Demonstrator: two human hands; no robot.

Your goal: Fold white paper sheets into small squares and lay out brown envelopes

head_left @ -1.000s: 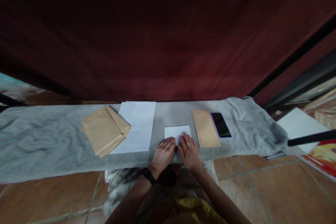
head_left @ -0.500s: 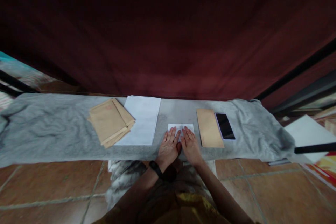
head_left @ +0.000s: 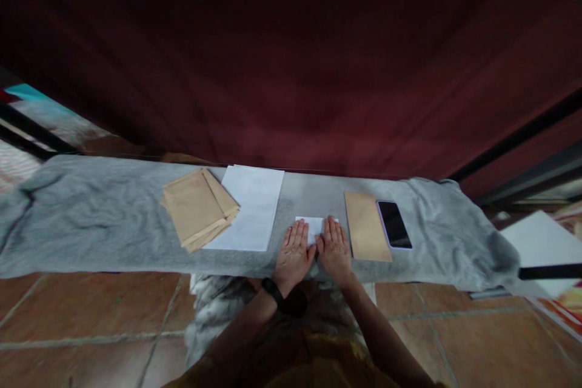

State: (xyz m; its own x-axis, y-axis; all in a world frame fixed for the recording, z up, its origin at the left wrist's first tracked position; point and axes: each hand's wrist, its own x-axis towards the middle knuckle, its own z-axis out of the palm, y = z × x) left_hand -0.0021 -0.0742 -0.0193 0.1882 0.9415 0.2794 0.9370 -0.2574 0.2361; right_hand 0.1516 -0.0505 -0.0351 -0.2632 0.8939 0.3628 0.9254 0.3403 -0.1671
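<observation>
Both my hands lie flat, side by side, on a small folded white paper (head_left: pixel 315 225) that rests on a grey cloth (head_left: pixel 91 218). My left hand (head_left: pixel 294 251), with a black band at the wrist, covers the paper's left part with fingers stretched out. My right hand (head_left: pixel 335 246) presses the right part, fingers also straight. Just to the right of my right hand lies a single brown envelope (head_left: pixel 366 233), and beside that a black phone (head_left: pixel 394 225) lies face up.
A stack of brown envelopes (head_left: pixel 197 208) lies left of centre, partly over white sheets (head_left: pixel 251 206). A dark red curtain (head_left: pixel 291 60) hangs behind the cloth. Brown floor tiles (head_left: pixel 91 315) lie near me. White board (head_left: pixel 536 242) and a black bar (head_left: pixel 550 271) sit at far right.
Both hands have slid forward over the folded paper, so less of it shows. The view has shifted slightly; the other things lie where they were.
</observation>
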